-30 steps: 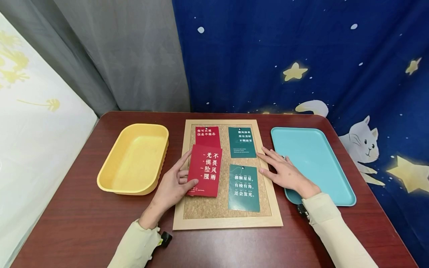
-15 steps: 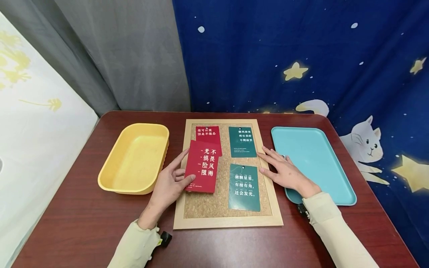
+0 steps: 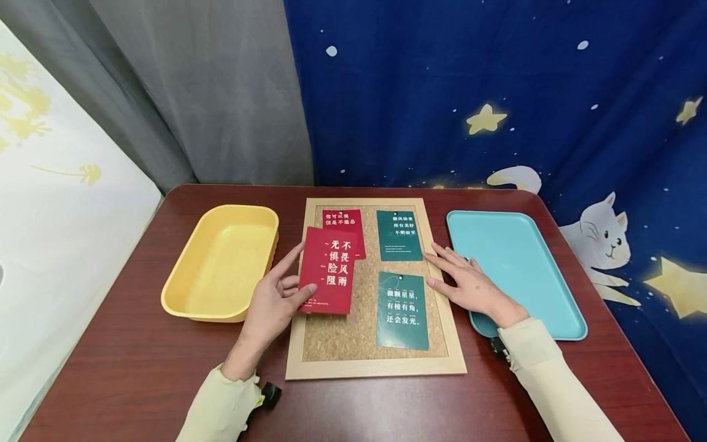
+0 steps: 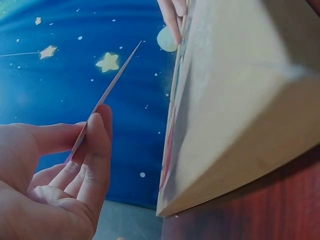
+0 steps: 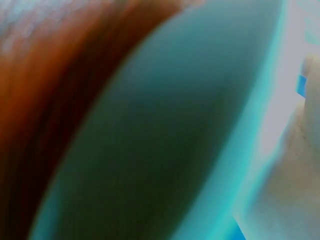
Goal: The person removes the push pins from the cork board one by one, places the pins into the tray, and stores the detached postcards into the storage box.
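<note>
My left hand (image 3: 276, 298) pinches a red card (image 3: 326, 270) with white writing by its left edge, thumb in front and fingers behind. In the left wrist view the card (image 4: 105, 95) shows edge-on, apart from the board. It overlaps another red card (image 3: 342, 218), pinned at the top left of the framed cork board (image 3: 342, 337). A green card (image 3: 400, 242) is pinned at the top right, and a second green card (image 3: 401, 331) below it. My right hand (image 3: 472, 285) lies with spread, straight fingers on the board's right frame.
A yellow basin (image 3: 215, 264) stands left of the board on the brown table (image 3: 138, 380). To the right lies a light blue tray (image 3: 508, 252), partly under my right wrist. Grey and blue curtains (image 3: 386, 92) hang behind the table.
My left hand has carried the red card a little to the left and away from me, uncovering more of the pinned red card. The right hand has stayed in place.
</note>
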Action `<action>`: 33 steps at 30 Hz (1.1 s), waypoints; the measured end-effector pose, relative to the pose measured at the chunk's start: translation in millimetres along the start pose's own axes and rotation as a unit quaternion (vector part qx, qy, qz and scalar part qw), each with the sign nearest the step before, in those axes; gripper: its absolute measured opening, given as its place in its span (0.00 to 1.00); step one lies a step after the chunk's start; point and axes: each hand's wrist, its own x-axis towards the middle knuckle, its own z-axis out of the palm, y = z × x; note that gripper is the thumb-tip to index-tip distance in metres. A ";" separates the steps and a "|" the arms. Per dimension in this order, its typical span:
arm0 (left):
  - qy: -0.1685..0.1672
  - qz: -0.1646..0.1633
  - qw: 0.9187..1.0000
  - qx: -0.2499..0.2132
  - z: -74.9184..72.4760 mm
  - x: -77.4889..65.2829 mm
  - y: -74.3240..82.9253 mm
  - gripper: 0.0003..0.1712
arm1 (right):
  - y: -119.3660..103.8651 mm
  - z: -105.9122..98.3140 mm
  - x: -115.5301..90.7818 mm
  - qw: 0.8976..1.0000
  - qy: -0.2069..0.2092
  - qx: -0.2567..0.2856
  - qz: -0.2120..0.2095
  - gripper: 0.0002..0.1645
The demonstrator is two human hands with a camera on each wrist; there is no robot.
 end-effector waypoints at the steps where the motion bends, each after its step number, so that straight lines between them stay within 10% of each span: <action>1: 0.001 0.000 1.000 -0.002 -1.0 -0.1 1.2 0.47 | -0.1 -0.2 -0.2 1.000 0.000 -0.001 0.000 0.39; 33: 0.109 -0.005 0.994 0.007 -32.0 2.9 11.5 0.41 | -2.5 -2.5 -1.3 1.000 -0.002 0.006 0.000 0.39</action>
